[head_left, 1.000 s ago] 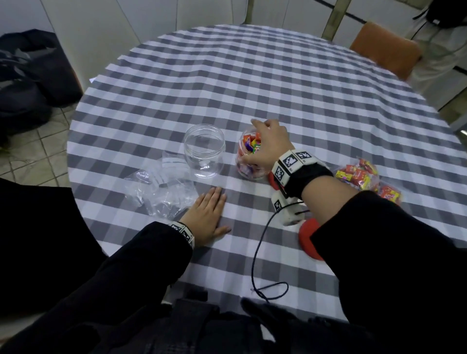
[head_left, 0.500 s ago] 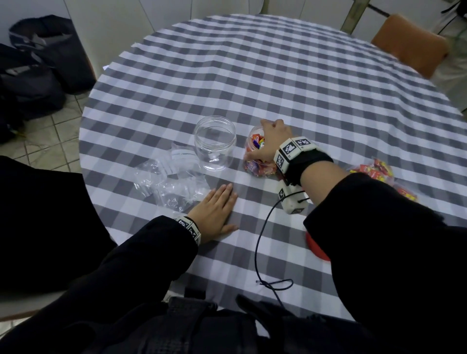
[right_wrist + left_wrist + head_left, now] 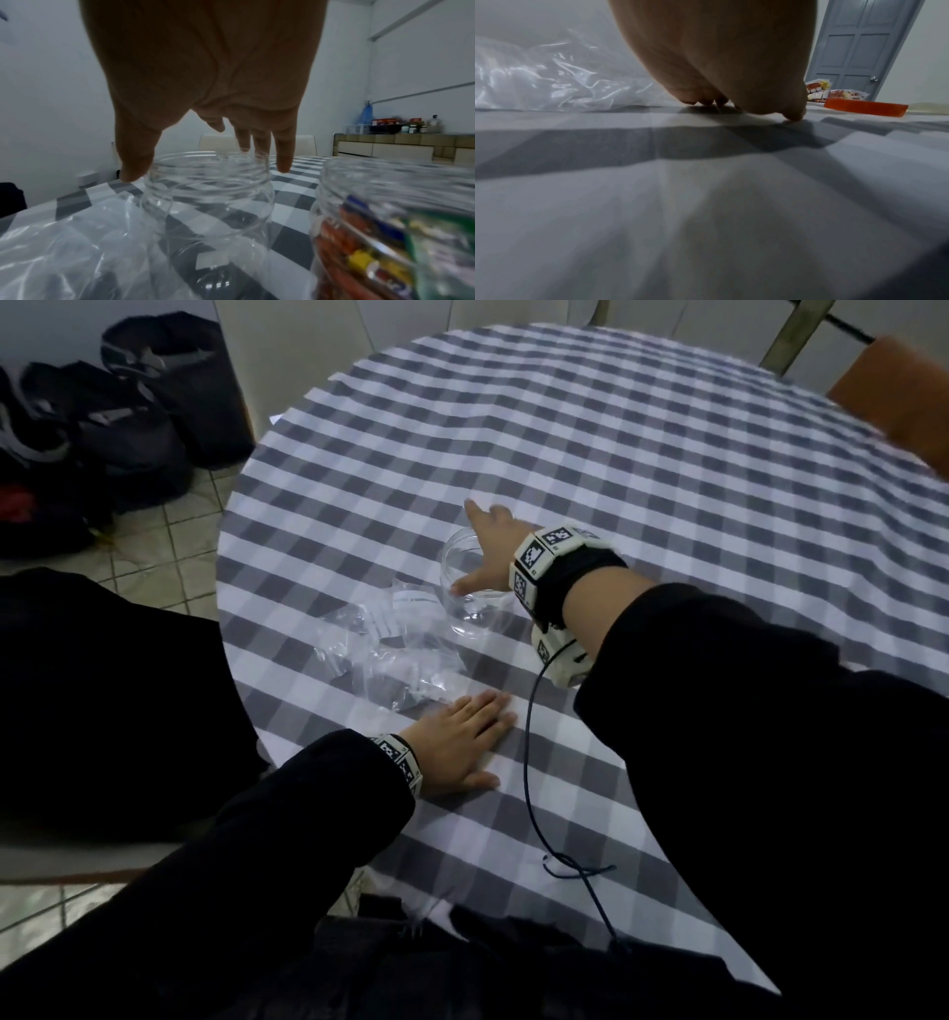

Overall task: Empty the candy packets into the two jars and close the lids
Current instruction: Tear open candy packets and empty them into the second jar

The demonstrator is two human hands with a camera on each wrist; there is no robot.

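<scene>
Fingers of the right hand are spread and straight over the mouth of the empty jar, thumb low on one side of the neck and the rest reaching past the far rim; they grasp nothing, and whether any tip touches the plastic I cannot tell. That jar stands lidless just above centre in the head view. In the right wrist view it fills the middle, and the filled jar, packed with coloured candy and also without a lid, sits just beside it at the right edge; in the head view the right forearm hides that one.

Crumpled empty bags lie touching the empty jar's near side, left of centre. Below them the left hand rests flat on the checked tablecloth, fingers straight and together, holding nothing. In the left wrist view, at the right middle of the frame, an orange lid lies on the cloth with full candy packets just behind it. A dark cable runs from the right wrist down toward the lower centre.

By my reading one jar is done and the second is now being taken in hand. Next the fingers would need to close round the neck and steady or draw the jar clear of the bags, then a packet must be fetched from the right side and opened over it. The light jar may skid or tip on loose cloth.
</scene>
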